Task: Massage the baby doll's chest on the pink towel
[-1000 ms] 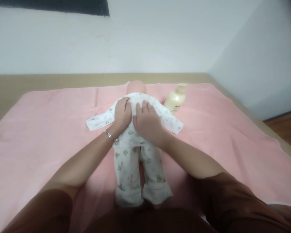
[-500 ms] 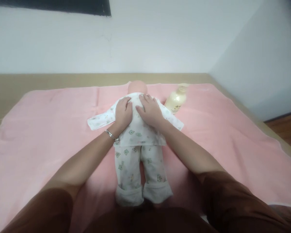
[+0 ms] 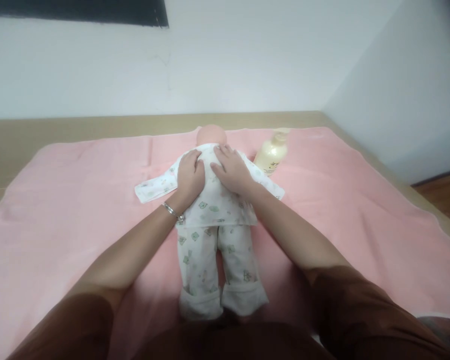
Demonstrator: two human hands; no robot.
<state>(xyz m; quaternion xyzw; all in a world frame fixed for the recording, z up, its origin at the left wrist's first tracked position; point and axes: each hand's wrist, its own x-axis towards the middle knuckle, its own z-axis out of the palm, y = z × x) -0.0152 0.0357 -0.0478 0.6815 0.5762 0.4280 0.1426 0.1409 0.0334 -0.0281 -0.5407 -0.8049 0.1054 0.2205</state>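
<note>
A baby doll [image 3: 212, 135] lies face down in the middle, its bald head pointing away from me. It wears a white printed long-sleeved top [image 3: 215, 207] and matching trousers [image 3: 198, 255] with turned-up cuffs. Flat on the left of its upper back rests my left hand [image 3: 191, 175], open, a silver bracelet [image 3: 171, 211] at the wrist. My right hand [image 3: 231, 170] lies open on the right of the upper back, fingers spread towards the shoulder. Neither hand grips anything. Just beyond the doll's right sleeve is a pale yellow pump bottle [image 3: 272, 153].
A pink blanket [image 3: 75, 210] is spread under the doll and bottle, over a tan surface [image 3: 97, 127]. White walls [image 3: 247, 60] meet behind and to the right. A dark panel [image 3: 78, 10] shows at the upper left, and brown floor [image 3: 444, 192] at the right.
Both hands stay on the doll's upper back with hardly any movement. The view has shifted very slightly.
</note>
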